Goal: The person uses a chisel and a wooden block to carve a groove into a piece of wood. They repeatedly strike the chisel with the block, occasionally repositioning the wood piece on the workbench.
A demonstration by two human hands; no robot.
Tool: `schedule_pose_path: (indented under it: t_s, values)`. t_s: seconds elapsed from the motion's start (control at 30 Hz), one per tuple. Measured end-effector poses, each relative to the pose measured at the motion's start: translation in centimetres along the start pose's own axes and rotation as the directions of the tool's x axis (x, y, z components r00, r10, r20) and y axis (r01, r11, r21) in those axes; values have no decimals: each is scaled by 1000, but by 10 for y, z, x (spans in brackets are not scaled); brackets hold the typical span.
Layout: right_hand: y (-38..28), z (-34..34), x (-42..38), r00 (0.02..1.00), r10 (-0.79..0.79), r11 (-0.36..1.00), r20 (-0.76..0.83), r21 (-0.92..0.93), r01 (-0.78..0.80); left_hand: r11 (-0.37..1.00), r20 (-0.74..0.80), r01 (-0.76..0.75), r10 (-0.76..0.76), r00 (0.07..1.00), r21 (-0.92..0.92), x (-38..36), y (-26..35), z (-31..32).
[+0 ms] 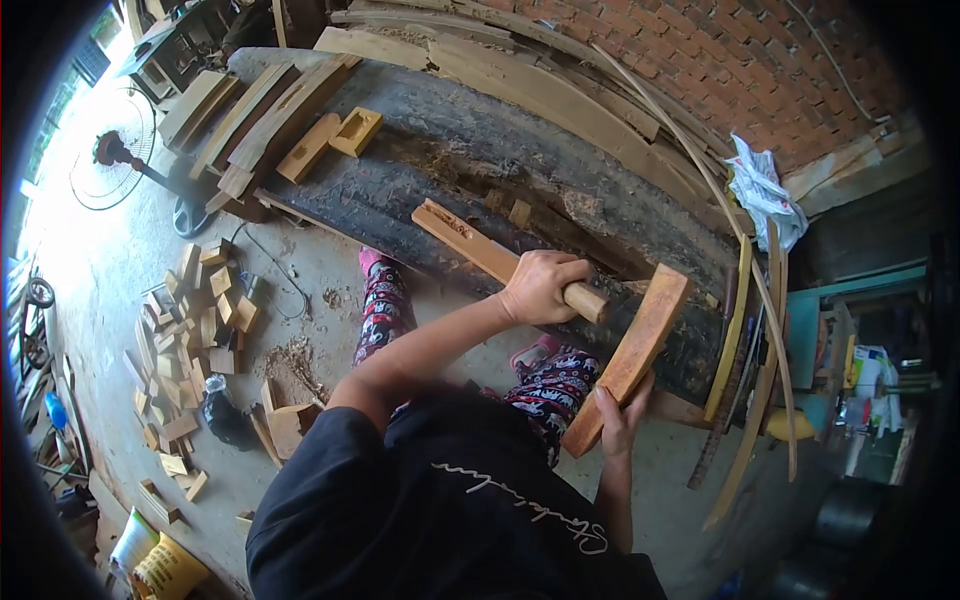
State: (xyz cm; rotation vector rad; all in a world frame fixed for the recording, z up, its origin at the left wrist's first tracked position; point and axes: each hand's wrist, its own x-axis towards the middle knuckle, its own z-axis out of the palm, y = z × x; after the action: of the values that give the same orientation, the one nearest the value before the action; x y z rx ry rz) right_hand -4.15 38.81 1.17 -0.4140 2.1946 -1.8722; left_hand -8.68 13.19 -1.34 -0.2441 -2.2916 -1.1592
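My left hand (548, 284) is closed round a thick wooden handle (586, 302), whose blunt end sticks out past my fingers; whatever is at its other end is hidden. Under and beyond that hand lies a wooden piece (480, 250) with a slot cut near its far end, resting on the dark slab bench (400, 190). To the right, my right hand (622, 415) grips the lower part of a thick reddish-brown wooden bar (635, 350). The bar is tilted, its upper end raised near the wooden handle but apart from it in this view.
Slotted boards (285, 110) and a hollowed block (356, 131) sit at the bench's far left. Wood offcuts (190, 340) litter the floor at left, near a standing fan (115, 150). Long strips (745, 330) lean at the right, beside a white plastic bag (762, 190).
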Motion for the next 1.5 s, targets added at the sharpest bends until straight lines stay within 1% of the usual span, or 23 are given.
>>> schedule_pose_path:
  t_s: [0.07,0.2,0.27,0.33,0.4,0.47,0.53,0.6,0.63,0.67,0.77,0.83,0.93,1.0,1.07,1.13,1.2,1.27,1.3,1.37,1.4,1.47,1.5]
  values:
    - [-4,-3,-1,1000,-25,1000,18,-10,25,1000,-9,-7,7,1000,0,1,-2,-6]
    - [-3,-8,-1,996,-68,997,53,-26,70,999,-145,-8,14,989,46,1,-15,-14]
    - [-2,-10,0,996,-46,999,76,-11,47,998,-316,31,-12,949,53,1,-19,-20]
    - [-8,-7,2,995,-22,1000,93,0,22,999,-358,14,5,934,50,3,-25,-30]
    - [-21,0,3,996,4,1000,88,20,-6,996,-459,94,-87,884,-7,3,-29,-41]
    - [-23,-1,6,995,6,1000,95,-6,-5,987,-551,114,-156,820,-109,5,-28,-57]
    - [-28,2,8,995,11,1000,97,-27,-9,926,-554,154,-332,763,-344,-6,-41,-68]
    - [-38,9,14,987,-97,991,124,-79,107,854,-556,171,-458,694,-490,-10,-34,-87]
    - [-40,11,17,986,-97,992,134,-63,107,849,-577,138,-457,677,-511,-12,-40,-91]
    - [-44,14,20,988,-94,993,126,-63,102,842,-583,190,-495,644,-504,-15,-45,-95]
    - [-53,23,30,966,-170,978,194,-84,189,829,-587,176,-508,630,-530,-18,-52,-101]
    - [-56,27,35,961,-170,977,218,-86,193,797,-584,158,-546,601,-583,-20,-54,-100]
    - [-62,33,39,962,-127,986,240,-75,149,804,-575,159,-532,621,-573,-20,-55,-97]
    - [-66,36,44,940,-208,948,269,-180,262,802,-570,166,-537,622,-574,-21,-53,-96]
    - [-68,37,51,938,-192,947,288,-198,255,799,-563,174,-541,625,-575,-20,-50,-95]
    - [-82,43,62,918,-162,901,362,-326,288,832,-623,161,-512,591,-531,-18,-45,-94]
    - [-104,55,76,911,-137,906,389,-323,274,836,-620,162,-505,601,-524,-20,-44,-92]
    - [-125,65,91,827,-266,798,496,-367,477,843,-613,161,-491,619,-513,-20,-43,-91]
    - [-142,73,94,832,-272,799,483,-369,475,841,-625,138,-489,609,-523,-19,-43,-89]
    - [-176,93,98,655,-580,655,484,-202,728,843,-646,81,-466,604,-532,-18,-50,-87]
    - [-183,101,98,582,-670,585,460,-155,796,885,-697,114,-430,574,-452,-21,-50,-83]
    - [-172,111,114,498,-565,539,658,-162,826,927,-691,167,-364,624,-337,-40,-96,-70]
    - [-166,115,120,579,-308,557,755,-350,753,930,-697,158,-355,623,-332,-40,-99,-70]
